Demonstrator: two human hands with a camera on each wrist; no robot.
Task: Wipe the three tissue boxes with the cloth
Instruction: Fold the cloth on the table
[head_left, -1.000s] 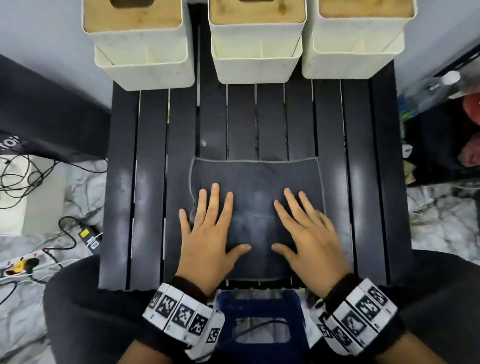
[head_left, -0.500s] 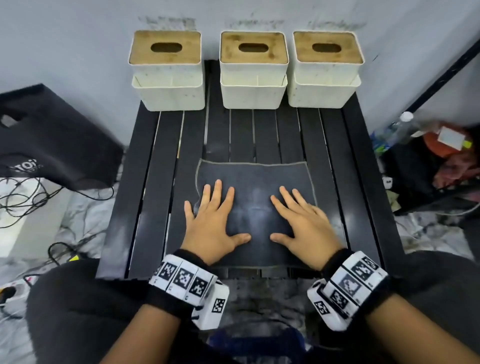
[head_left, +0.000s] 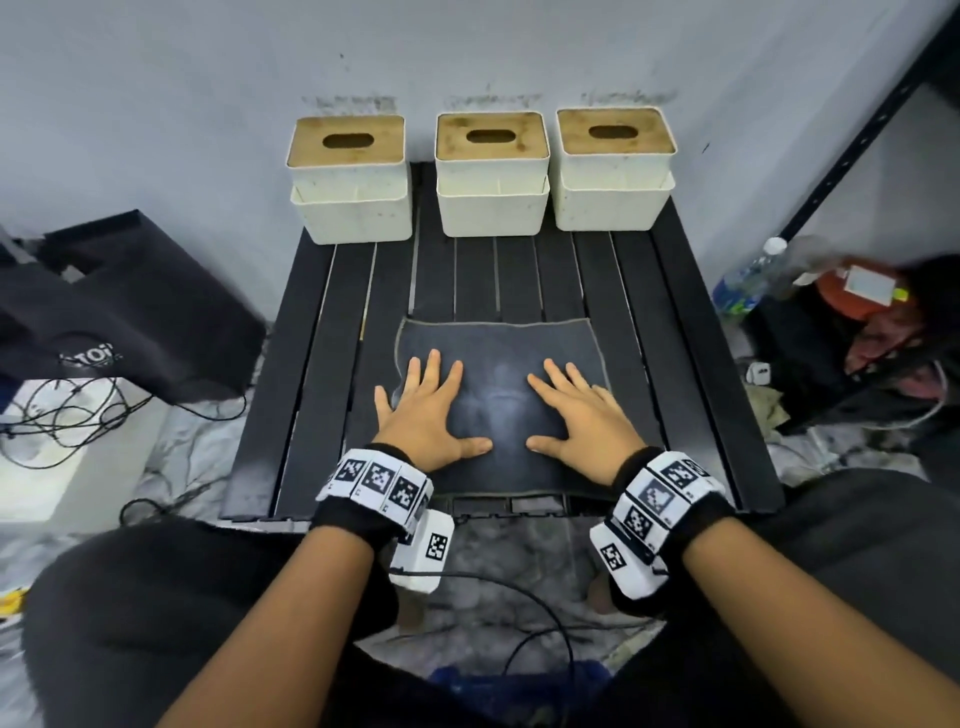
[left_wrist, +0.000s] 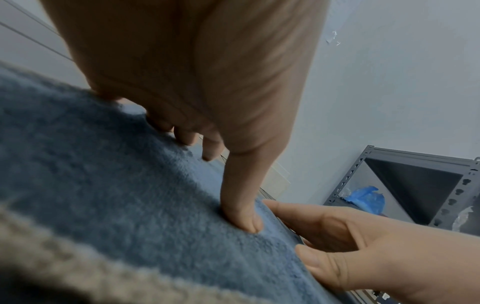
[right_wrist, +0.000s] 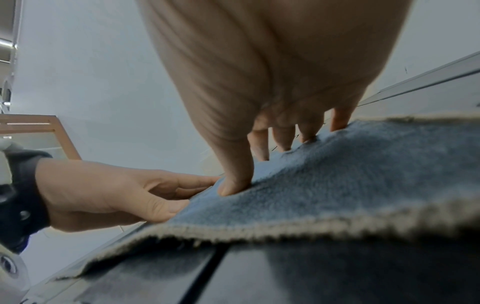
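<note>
Not started: cloth (head_left: 498, 400) lies flat on bench (head_left: 322, 374), left hand (head_left: 423, 415) and right hand (head_left: 582, 418) flat on it, grip released. 3 tissue boxes (head_left: 492, 176) at far edge, 0 of 3 wiped.

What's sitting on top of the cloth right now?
Both hands lie flat on the cloth: left hand on its left half, right hand on its right. Nothing else shows on it. The fabric under the palms is covered.

Cloth (head_left: 498, 364): fluffy blue-grey pile, stitched pale hem. Tissue boxes (head_left: 492, 176), 12 o'clock: matt cream plastic, speckled; wood-look lids. Table (head_left: 322, 322): black slats, slight sheen.
</note>
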